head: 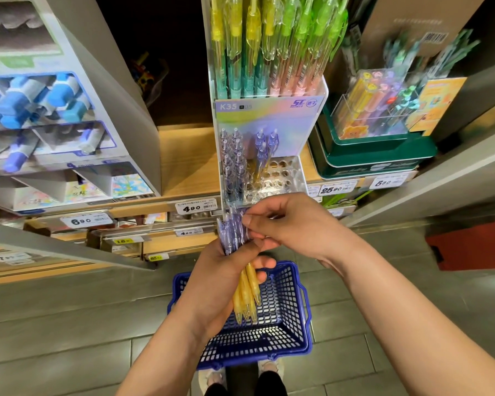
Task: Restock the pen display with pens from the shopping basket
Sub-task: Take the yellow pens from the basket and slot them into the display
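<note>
My left hand [217, 284] grips a bundle of pens [245, 290] with yellow barrels and clear purple tops, held upright above the blue shopping basket [290, 318] on the floor. My right hand [286, 224] pinches the purple top of one pen in that bundle. Just above my hands stands the clear pen display [269, 155] on the wooden shelf. Its lower tier holds several purple-topped pens on the left and open holes on the right. Its upper tier is packed with yellow and green pens.
A grey cardboard stand [69, 124] with blue items fills the shelf at left. A green box [377, 155] carrying a clear case of pens sits at right. Price tags line the shelf edge [196, 207]. A red object [469, 244] lies on the floor at right.
</note>
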`<state>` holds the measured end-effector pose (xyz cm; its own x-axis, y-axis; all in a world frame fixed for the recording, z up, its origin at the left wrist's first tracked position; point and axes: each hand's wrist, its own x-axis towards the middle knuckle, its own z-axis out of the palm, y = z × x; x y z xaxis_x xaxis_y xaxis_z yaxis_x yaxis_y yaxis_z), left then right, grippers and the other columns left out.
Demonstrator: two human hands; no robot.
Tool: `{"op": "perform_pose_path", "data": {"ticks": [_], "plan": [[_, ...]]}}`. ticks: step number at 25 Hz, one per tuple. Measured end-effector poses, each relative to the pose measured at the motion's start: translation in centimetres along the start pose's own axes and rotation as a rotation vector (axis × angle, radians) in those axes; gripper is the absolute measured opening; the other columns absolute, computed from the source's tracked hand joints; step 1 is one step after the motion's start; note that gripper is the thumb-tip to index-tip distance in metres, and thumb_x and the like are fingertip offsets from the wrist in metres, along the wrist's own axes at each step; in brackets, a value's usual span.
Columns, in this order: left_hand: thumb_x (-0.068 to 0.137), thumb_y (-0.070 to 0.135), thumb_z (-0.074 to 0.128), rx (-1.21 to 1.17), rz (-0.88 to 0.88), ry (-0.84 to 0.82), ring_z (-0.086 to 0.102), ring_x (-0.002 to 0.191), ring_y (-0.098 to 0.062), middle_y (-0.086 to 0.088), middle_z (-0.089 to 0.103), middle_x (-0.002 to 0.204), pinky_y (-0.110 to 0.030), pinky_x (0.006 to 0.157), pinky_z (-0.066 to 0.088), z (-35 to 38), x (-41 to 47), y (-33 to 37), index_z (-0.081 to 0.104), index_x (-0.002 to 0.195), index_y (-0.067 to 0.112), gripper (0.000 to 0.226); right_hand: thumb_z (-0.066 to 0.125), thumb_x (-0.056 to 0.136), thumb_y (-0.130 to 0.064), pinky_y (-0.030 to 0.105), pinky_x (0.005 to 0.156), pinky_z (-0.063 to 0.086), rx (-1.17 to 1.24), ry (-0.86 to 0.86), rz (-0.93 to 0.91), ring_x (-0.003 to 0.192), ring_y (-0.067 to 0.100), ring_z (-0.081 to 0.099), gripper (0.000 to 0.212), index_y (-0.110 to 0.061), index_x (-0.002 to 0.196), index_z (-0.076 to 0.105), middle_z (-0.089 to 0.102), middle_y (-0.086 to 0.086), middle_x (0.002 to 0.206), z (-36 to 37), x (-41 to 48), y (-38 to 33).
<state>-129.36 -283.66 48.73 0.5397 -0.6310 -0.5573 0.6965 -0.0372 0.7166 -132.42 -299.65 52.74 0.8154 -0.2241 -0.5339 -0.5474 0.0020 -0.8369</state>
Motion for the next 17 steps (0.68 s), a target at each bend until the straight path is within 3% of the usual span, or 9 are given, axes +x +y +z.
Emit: {"op": "perform_pose_path", "data": {"ticks": [3,6,9,13,17], "plan": [[0.094,0.023,0.068,0.006,0.006,-0.024,0.075,0.085,-0.017,-0.01,0.078,0.112,-0.024,0.068,0.058,0.2,-0.2,0.0,0.07,0.117,0.012,0.026,0.073,0.091,-0.016,0.02,0.059,0.055,-0.013,0.056,-0.015,0.063,0.006,0.068,0.005,-0.013,0.095,0.076,0.072,-0.002,0.07,-0.1,-0.1,-0.1],[0.087,0.034,0.07,0.019,-0.008,-0.051,0.076,0.09,-0.018,-0.007,0.078,0.113,-0.025,0.073,0.059,0.3,-0.4,0.0,0.069,0.121,0.015,0.039,0.067,0.096,-0.025,0.03,0.069,0.059,-0.216,0.21,-0.093,0.071,0.011,0.072,0.008,-0.021,0.092,0.072,0.075,-0.001,0.078,-0.8,0.0,-0.4],[0.086,0.037,0.069,0.045,-0.034,-0.062,0.076,0.094,-0.019,-0.004,0.079,0.114,-0.026,0.076,0.06,0.5,-0.5,-0.2,0.068,0.121,0.014,0.042,0.064,0.098,-0.02,0.032,0.072,0.062,-0.157,0.283,-0.157,0.069,0.017,0.074,0.01,-0.018,0.091,0.07,0.076,0.003,0.077,-2.2,-0.4,-1.5],[0.094,0.028,0.068,0.023,-0.039,-0.031,0.068,0.071,-0.012,-0.007,0.078,0.113,-0.023,0.064,0.055,0.6,-0.3,-0.4,0.065,0.119,0.009,0.032,0.064,0.098,-0.013,0.032,0.073,0.062,-0.017,0.453,-0.32,0.072,0.017,0.076,0.009,-0.015,0.092,0.07,0.076,0.002,0.076,-4.5,-0.6,-3.0],[0.092,0.025,0.071,-0.031,-0.039,-0.008,0.053,0.06,-0.01,-0.007,0.077,0.1,-0.024,0.056,0.048,0.6,0.1,-0.7,0.068,0.111,0.01,0.024,0.068,0.095,-0.021,0.034,0.076,0.063,-0.1,0.658,-0.492,0.074,0.009,0.075,0.006,-0.024,0.09,0.069,0.077,-0.005,0.076,-5.5,0.3,-3.7]]}}
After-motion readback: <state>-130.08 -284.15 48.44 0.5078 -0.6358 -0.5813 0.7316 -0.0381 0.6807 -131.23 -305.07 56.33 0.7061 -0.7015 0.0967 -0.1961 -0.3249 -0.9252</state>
